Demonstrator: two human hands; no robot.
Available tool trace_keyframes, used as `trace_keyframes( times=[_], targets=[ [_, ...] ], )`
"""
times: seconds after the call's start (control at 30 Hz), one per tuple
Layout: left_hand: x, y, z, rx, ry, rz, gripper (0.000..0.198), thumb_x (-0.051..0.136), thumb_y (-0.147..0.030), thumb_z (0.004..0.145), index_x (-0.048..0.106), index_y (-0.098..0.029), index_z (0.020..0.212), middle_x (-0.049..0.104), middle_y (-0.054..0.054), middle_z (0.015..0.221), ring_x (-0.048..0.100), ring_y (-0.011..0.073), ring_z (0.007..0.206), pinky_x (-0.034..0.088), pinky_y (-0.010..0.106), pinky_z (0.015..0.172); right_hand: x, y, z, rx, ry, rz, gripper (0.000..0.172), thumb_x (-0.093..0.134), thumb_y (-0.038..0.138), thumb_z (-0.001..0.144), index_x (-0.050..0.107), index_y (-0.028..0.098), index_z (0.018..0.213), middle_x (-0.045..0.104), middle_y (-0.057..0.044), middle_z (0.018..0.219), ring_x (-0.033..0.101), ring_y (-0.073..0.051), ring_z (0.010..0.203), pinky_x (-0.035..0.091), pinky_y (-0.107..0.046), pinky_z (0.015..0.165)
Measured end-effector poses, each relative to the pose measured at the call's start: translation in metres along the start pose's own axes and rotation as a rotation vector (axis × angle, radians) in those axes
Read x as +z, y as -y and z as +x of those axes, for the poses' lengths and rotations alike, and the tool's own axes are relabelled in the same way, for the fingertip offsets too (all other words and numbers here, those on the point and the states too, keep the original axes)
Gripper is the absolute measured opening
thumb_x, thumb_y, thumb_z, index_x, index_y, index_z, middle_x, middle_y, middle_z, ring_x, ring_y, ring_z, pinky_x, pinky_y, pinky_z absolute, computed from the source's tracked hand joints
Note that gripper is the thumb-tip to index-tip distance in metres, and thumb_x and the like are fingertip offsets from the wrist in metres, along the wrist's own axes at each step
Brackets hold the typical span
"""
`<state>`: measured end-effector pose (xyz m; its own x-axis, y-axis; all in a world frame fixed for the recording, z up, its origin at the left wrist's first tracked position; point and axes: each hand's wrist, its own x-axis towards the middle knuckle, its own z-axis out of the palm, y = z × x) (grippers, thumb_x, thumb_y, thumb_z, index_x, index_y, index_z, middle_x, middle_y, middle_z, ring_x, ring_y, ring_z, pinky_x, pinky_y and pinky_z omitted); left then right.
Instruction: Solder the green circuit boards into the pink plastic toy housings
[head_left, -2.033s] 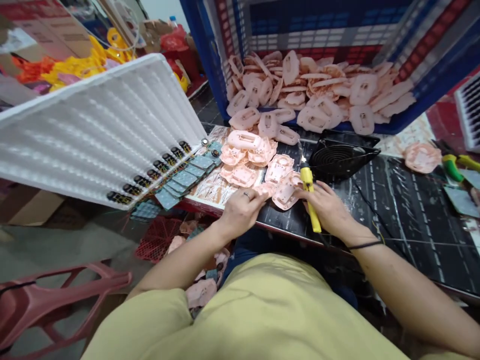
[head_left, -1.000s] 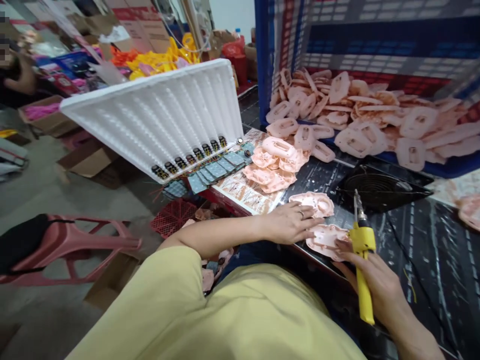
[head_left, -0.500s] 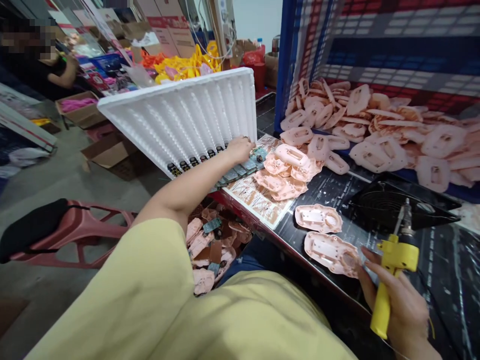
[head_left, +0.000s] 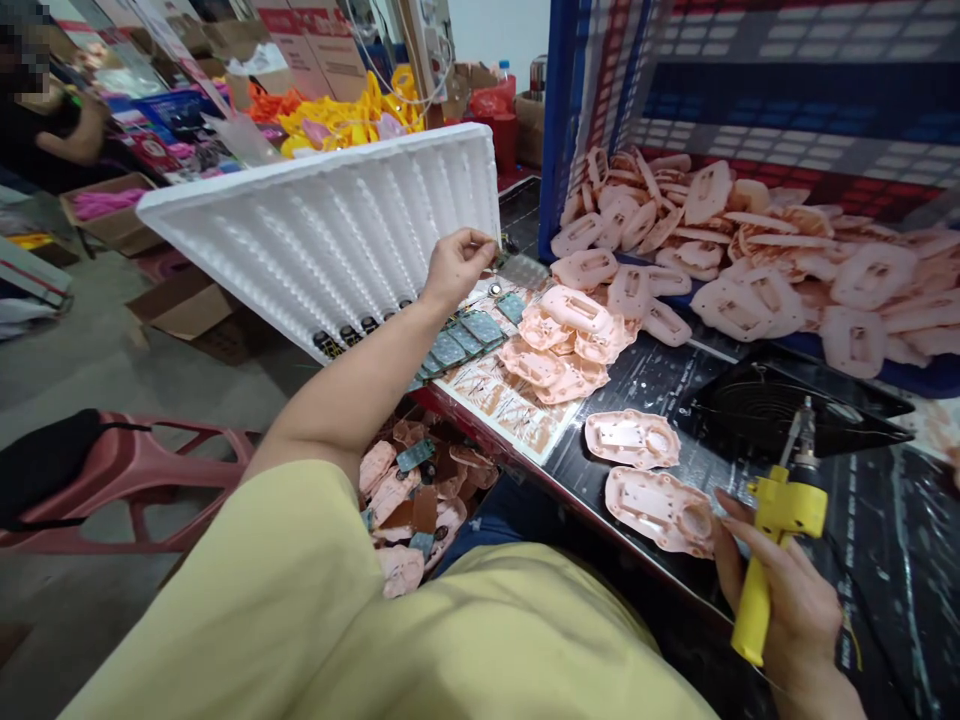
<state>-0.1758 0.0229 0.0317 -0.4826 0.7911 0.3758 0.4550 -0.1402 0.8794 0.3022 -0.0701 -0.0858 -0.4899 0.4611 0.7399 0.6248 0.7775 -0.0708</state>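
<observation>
My left hand is raised by the right end of a white foam tray, fingertips pinched on a small wired electronic part, its exact kind unclear. Below it, green circuit boards lie in a row along the tray's lower edge. My right hand is wrapped around a yellow soldering gun, its metal tip pointing up. Its fingertips are beside the nearer pink plastic shell, which lies hollow side up. A second shell lies just behind that one.
Pink shells are piled on the black-covered table. More fill a blue crate at the back. A black fan-like unit sits right of the shells. Shells and boards fill a container below the edge. A red stool stands left.
My left hand has lifted from the circuit boards, bringing up a small wired part and uncovering the boards beneath. My right hand stays by the nearer shell with the soldering gun. The view has shifted slightly.
</observation>
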Motion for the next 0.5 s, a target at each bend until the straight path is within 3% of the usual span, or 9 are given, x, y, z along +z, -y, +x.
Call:
trace_keyframes(
  times=[0.13, 0.27, 0.37, 0.5],
  targets=[
    [0.015, -0.037, -0.039, -0.162, 0.097, -0.364, 0.038, 0.079, -0.046, 0.075, 0.058, -0.017, 0.085, 0.067, -0.001, 0.073, 0.067, 0.012, 0.067, 0.056, 0.023, 0.062, -0.001, 0.001, 0.004, 0.025, -0.006, 0.007, 0.034, 0.076, 0.013, 0.083, 0.061, 0.019, 0.113, 0.072, -0.004, 0.11, 0.07, -0.016, 0.08, 0.055, -0.026, 0.07],
    [0.049, -0.06, -0.099, -0.359, 0.357, -0.572, 0.051, 0.09, -0.051, 0.058, 0.058, -0.017, 0.08, 0.067, -0.002, 0.071, 0.066, 0.0122, 0.06, 0.054, 0.021, 0.051, -0.01, 0.02, 0.021, 0.123, -0.047, 0.154, 0.044, 0.08, 0.02, 0.081, 0.055, 0.019, 0.117, 0.069, -0.009, 0.118, 0.071, -0.022, 0.096, 0.058, -0.028, 0.076],
    [0.079, -0.068, -0.144, -0.529, 0.522, -0.705, 0.057, 0.093, -0.052, 0.049, 0.06, -0.016, 0.078, 0.069, -0.001, 0.072, 0.064, 0.0123, 0.057, 0.054, 0.022, 0.047, -0.014, 0.041, 0.038, 0.168, -0.028, 0.398, 0.049, 0.08, 0.029, 0.081, 0.05, 0.019, 0.119, 0.061, -0.016, 0.132, 0.065, -0.027, 0.115, 0.059, -0.035, 0.087],
    [0.108, -0.077, -0.186, -0.691, 0.555, -0.86, 0.052, 0.094, -0.045, 0.052, 0.06, -0.016, 0.078, 0.067, -0.003, 0.068, 0.063, 0.0104, 0.054, 0.054, 0.021, 0.047, -0.013, 0.062, 0.049, 0.152, -0.015, 0.418, 0.058, 0.085, 0.027, 0.076, 0.049, 0.021, 0.121, 0.059, -0.018, 0.134, 0.061, -0.03, 0.121, 0.059, -0.041, 0.094]
  ],
)
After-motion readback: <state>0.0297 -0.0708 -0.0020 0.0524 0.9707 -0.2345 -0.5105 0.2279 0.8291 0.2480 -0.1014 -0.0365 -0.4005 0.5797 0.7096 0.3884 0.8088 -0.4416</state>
